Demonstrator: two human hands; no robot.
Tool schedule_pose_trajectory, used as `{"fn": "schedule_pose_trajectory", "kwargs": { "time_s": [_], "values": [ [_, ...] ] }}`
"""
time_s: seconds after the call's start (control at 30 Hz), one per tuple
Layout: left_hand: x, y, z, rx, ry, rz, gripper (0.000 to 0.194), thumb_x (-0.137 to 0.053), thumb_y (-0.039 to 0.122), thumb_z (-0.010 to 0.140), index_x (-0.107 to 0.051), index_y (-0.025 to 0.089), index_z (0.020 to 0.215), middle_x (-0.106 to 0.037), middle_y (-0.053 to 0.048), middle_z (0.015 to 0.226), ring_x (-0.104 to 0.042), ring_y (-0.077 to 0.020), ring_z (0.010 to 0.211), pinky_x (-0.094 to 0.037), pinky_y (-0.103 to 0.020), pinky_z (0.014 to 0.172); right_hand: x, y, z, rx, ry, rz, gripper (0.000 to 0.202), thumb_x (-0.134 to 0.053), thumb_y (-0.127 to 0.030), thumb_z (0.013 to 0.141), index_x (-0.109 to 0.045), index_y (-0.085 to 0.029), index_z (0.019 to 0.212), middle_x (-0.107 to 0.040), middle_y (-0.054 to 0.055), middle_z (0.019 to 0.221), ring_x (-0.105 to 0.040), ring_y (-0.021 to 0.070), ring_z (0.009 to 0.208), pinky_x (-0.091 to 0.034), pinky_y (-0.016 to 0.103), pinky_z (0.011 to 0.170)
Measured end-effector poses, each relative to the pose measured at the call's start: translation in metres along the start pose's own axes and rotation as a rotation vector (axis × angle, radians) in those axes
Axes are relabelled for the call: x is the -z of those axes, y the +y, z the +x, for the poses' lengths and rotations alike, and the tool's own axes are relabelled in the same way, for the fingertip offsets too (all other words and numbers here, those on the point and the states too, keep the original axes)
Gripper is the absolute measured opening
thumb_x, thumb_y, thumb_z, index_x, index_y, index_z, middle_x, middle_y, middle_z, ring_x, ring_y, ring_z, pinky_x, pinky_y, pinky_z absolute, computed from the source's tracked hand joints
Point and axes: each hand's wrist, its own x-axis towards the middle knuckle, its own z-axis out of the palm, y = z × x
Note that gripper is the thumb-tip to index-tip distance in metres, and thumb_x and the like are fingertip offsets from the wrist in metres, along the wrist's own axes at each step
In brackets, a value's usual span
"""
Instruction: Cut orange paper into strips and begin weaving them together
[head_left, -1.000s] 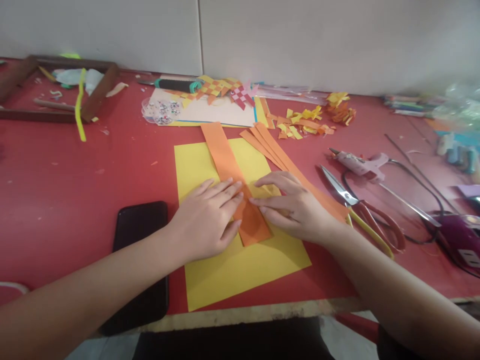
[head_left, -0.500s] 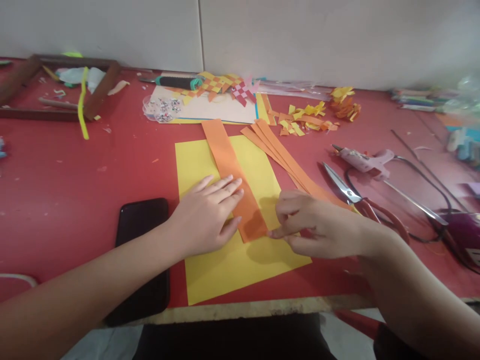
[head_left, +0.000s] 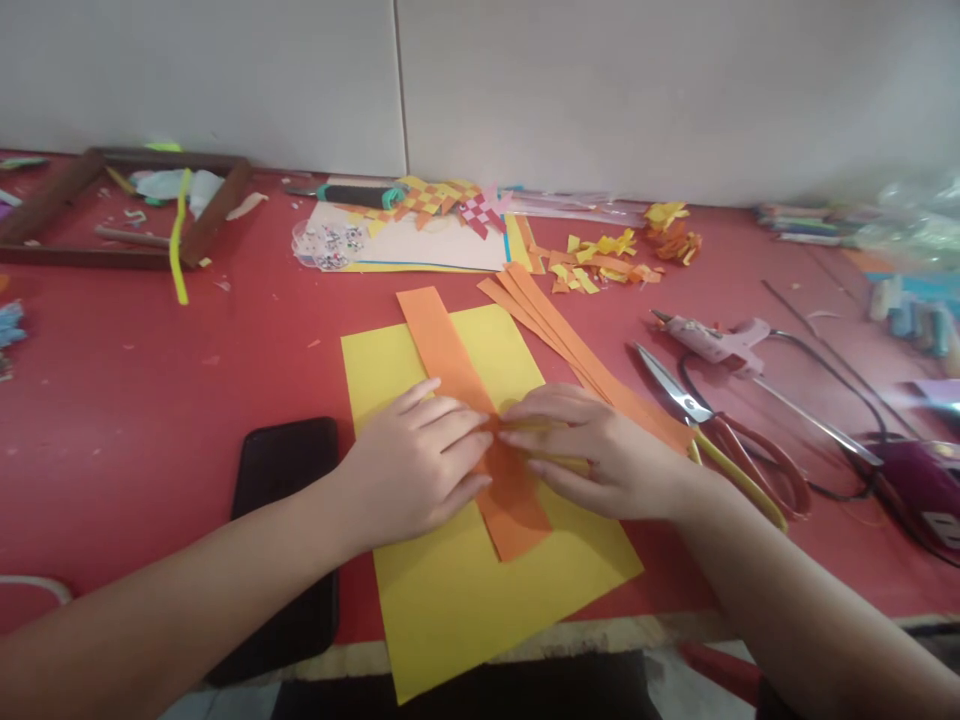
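Note:
A wide orange paper strip (head_left: pixel 441 350) lies slantwise over a yellow paper sheet (head_left: pixel 442 620), its far end reaching past the sheet's top edge. My left hand (head_left: pixel 420 462) rests flat with fingers stretched out, the fingertips on the strip's left side. From the right, my right hand (head_left: pixel 592 450) touches the strip's right edge with its fingertips; its fingers are extended and slightly apart. Beyond my right hand, several narrower orange strips (head_left: pixel 555 325) fan out, partly hidden under the hand and wrist. The yellow sheet's near corner hangs over the table edge.
Scissors (head_left: pixel 697 405) and a pink glue gun (head_left: pixel 720 342) with its cord lie at right. A black phone (head_left: pixel 285 470) sits by my left forearm. Behind are woven paper pieces (head_left: pixel 427 203), paper scraps (head_left: pixel 600 262), a bead container (head_left: pixel 328 245) and a wooden frame (head_left: pixel 82 258).
The yellow sheet and orange strip have slid toward me. My right hand has moved from the strip's near corner up along its right edge, its fingers straightening. The view has tilted slightly up.

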Motion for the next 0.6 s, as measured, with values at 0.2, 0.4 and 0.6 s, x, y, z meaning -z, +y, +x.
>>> {"fn": "schedule_pose_trajectory", "kwargs": {
  "time_s": [0.2,0.4,0.6],
  "values": [
    [-0.003,-0.001,0.002,0.138,-0.078,0.056,0.063,-0.056,0.052,0.091,-0.06,0.003,0.131,-0.051,-0.027,0.144,-0.046,-0.0432,0.135,-0.04,-0.059,0.109,-0.01,-0.006,0.004,-0.065,-0.006,-0.172,0.036,-0.05,-0.015,0.09,-0.067,-0.018,0.122,-0.066,0.013,0.118,-0.059,0.0264,0.107,-0.051,0.047,0.093],
    [-0.003,-0.002,0.002,0.158,-0.073,0.002,0.069,-0.054,0.053,0.092,-0.051,0.001,0.137,-0.053,-0.025,0.143,-0.047,-0.0405,0.135,-0.036,-0.057,0.113,-0.023,-0.009,0.015,-0.224,0.012,-0.251,0.035,-0.047,-0.02,0.092,-0.066,-0.016,0.121,-0.063,0.014,0.111,-0.057,0.0282,0.1,-0.051,0.047,0.087],
    [-0.011,-0.008,-0.003,0.308,-0.052,-0.179,0.113,-0.052,0.077,0.081,-0.003,0.007,0.156,-0.025,-0.032,0.158,-0.026,-0.0424,0.147,-0.035,-0.059,0.113,-0.033,-0.008,0.019,-0.477,0.157,-0.21,0.046,-0.058,-0.052,0.091,-0.063,-0.018,0.12,-0.059,0.015,0.116,-0.054,0.0315,0.106,-0.045,0.054,0.095]
  ]
}}
